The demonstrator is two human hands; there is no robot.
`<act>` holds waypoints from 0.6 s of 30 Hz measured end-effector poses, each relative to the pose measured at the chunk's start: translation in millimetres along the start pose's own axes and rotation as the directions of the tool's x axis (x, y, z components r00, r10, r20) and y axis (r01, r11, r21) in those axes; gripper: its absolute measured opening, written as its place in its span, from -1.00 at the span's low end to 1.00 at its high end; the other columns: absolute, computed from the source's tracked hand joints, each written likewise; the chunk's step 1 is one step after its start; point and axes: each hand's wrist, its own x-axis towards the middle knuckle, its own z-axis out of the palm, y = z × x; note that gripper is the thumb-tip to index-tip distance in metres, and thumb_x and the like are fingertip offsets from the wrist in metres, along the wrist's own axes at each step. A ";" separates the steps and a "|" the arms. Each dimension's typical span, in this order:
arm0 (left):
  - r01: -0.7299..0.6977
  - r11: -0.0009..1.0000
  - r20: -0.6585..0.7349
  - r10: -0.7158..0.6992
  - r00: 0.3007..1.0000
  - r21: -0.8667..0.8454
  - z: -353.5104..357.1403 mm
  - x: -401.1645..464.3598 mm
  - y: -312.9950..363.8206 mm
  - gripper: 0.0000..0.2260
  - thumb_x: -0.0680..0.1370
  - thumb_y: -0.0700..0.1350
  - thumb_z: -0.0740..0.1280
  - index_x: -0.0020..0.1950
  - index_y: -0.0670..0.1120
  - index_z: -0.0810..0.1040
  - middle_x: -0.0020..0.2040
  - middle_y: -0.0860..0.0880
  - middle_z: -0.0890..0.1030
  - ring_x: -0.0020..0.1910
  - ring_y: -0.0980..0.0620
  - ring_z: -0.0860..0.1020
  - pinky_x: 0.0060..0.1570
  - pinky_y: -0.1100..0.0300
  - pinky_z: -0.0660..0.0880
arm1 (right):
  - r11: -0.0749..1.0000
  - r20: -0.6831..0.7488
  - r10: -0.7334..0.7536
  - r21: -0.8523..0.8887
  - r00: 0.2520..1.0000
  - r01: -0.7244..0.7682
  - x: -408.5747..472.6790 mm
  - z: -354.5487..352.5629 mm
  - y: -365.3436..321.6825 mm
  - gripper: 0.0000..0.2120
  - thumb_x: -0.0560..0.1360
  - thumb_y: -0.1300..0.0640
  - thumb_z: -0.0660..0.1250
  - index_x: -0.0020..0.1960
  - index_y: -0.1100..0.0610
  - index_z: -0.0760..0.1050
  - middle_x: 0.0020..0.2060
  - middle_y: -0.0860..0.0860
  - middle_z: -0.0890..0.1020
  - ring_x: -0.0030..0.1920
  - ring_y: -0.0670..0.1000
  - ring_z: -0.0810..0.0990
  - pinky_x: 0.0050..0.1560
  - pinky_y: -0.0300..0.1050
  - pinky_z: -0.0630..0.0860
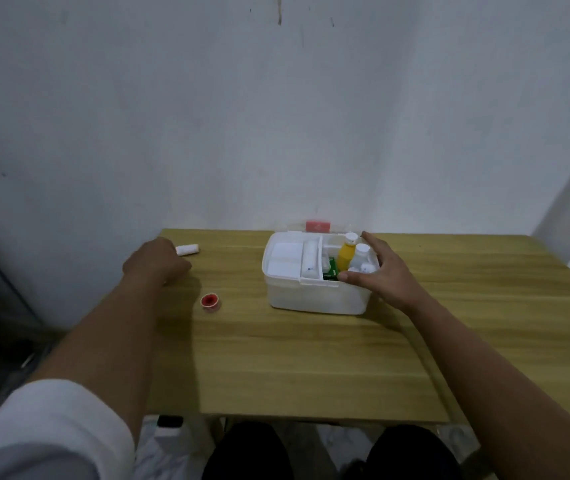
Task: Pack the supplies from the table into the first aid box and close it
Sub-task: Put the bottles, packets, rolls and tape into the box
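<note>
The white first aid box (314, 299) stands open at the table's back middle, its clear lid with a red label (318, 226) tilted back against the wall. Inside are white pads, a rolled bandage (311, 258), a yellow bottle (346, 256) and white bottles (361, 259). My right hand (380, 271) rests on the box's right rim with fingers spread. My left hand (157, 259) lies at the table's left edge, fingers curled, touching a white bandage roll (188, 250). A red-and-white tape roll (210, 302) sits on the table between hand and box.
The wooden table (311, 358) stands against a pale wall. Its left edge runs just under my left hand. Dark floor and a grey frame lie to the left. My knees in dark trousers show below the front edge.
</note>
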 end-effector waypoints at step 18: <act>-0.309 0.949 -0.139 0.316 0.939 0.066 34.1 39.7 -5.6 -0.80 0.55 0.13 0.42 -0.15 0.03 0.66 0.24 0.00 0.61 0.13 -0.10 0.53 0.00 -0.03 0.55 | 0.996 0.075 0.087 -0.027 0.993 -0.086 4.2 -5.6 1.4 0.38 0.02 -0.43 0.63 0.68 -0.08 0.07 0.58 -0.05 0.34 0.50 0.03 0.40 0.46 0.08 0.44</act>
